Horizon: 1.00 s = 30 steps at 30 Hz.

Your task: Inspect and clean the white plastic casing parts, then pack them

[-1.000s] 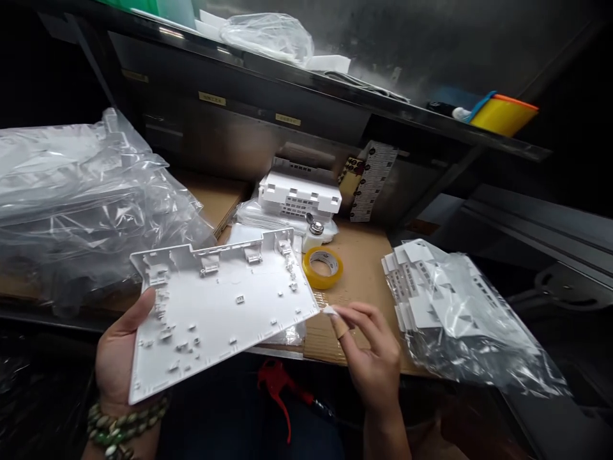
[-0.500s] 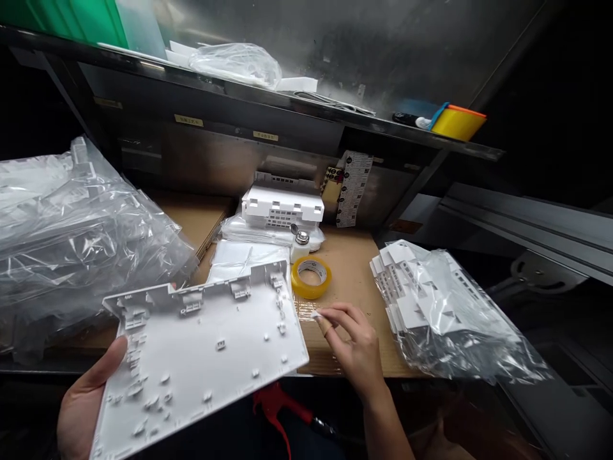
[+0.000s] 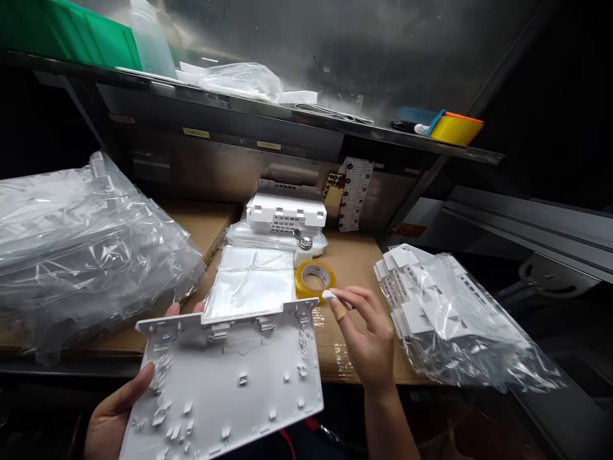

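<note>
My left hand (image 3: 117,409) grips a white plastic housing panel (image 3: 249,396) by its left edge, thumb on the inner face and fingertips behind the far edge. The panel's inner side, with clips and posts, faces me. My right hand (image 3: 371,332) pinches a small white piece, perhaps a wad of cloth (image 3: 328,294), between thumb and fingers just off the panel's far right corner. A tan band wraps a finger of that hand. Past the panel lie a stack of clear plastic bags (image 3: 261,275), a roll of yellow tape (image 3: 330,276) and a small white bottle with a metal top (image 3: 303,250).
Bagged parts (image 3: 86,255) are heaped on the left, and bagged white housings (image 3: 445,306) lie on the right. White vented housings (image 3: 287,211) sit at the back. Above runs a metal shelf (image 3: 230,102) with a green bin (image 3: 71,32) and yellow container (image 3: 457,130).
The panel has shifted right and tilted, its inner face turning more upward. My right hand has risen slightly with the white piece, closer to the tape. The red air gun below is now mostly hidden.
</note>
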Available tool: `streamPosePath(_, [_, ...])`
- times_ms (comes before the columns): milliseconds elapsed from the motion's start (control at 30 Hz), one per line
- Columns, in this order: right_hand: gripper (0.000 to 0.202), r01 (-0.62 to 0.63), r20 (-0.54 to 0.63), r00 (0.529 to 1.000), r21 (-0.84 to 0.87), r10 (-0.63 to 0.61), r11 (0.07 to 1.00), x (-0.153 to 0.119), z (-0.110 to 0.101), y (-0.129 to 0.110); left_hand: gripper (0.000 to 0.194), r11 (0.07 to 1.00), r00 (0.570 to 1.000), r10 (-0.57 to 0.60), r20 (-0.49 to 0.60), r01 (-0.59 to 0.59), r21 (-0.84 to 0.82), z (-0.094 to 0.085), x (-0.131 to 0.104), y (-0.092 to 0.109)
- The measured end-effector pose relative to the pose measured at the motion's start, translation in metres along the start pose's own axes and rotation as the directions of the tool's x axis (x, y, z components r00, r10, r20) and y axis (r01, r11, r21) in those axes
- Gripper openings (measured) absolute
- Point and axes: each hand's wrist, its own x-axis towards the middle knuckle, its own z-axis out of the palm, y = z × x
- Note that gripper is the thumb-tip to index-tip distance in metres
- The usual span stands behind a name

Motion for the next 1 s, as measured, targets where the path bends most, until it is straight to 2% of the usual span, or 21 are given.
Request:
streamPosePath(133, [0.014, 0.087, 0.077, 0.994, -0.095, -0.08, 0.992, -0.003, -0.001, 0.006, 0.07, 0.975, 0.984, 0.173, -0.04, -0.165, 0.148, -0.008, 0.005, -0.012])
streamPosePath(233, [0.012, 0.053, 0.065, 0.997, -0.151, -0.043, 0.987, -0.002, 0.001, 0.009, 0.065, 0.972, 0.968, 0.159, -0.197, -0.119, 0.201, -0.011, 0.007, -0.021])
streamPosePath(333, [0.015, 0.076, 0.074, 0.995, -0.05, -0.072, 0.996, -0.004, 0.006, -0.001, 0.065, 0.972, 0.939, 0.135, -0.318, -0.063, 0.225, -0.008, 0.007, -0.027])
streamPosePath(500, [0.02, 0.126, 0.118, 0.984, 0.093, -0.136, 0.988, -0.009, 0.019, -0.033, 0.066, 0.959, 0.95, 0.153, -0.274, -0.075, 0.275, 0.003, 0.008, -0.035])
streamPosePath(667, [0.021, 0.153, 0.15, 0.972, 0.173, -0.18, 0.973, -0.007, 0.037, -0.058, 0.077, 0.933, 0.943, 0.189, -0.275, -0.085, 0.35, 0.011, 0.007, -0.048])
streamPosePath(800, [0.022, 0.224, 0.162, 0.955, 0.151, -0.248, 0.963, -0.009, 0.046, -0.064, 0.082, 0.936, 0.964, 0.161, -0.211, -0.081, 0.342, 0.018, 0.006, -0.053])
streamPosePath(933, [0.019, 0.238, 0.286, 0.921, 0.118, -0.263, 0.964, -0.01, 0.043, -0.061, 0.09, 0.927, 0.943, 0.186, -0.275, -0.075, 0.367, 0.031, 0.008, -0.057])
streamPosePath(1000, [0.02, 0.219, 0.261, 0.932, 0.141, -0.25, 0.965, -0.007, 0.042, -0.064, 0.091, 0.929, 0.939, 0.21, -0.272, -0.105, 0.356, 0.038, 0.009, -0.062])
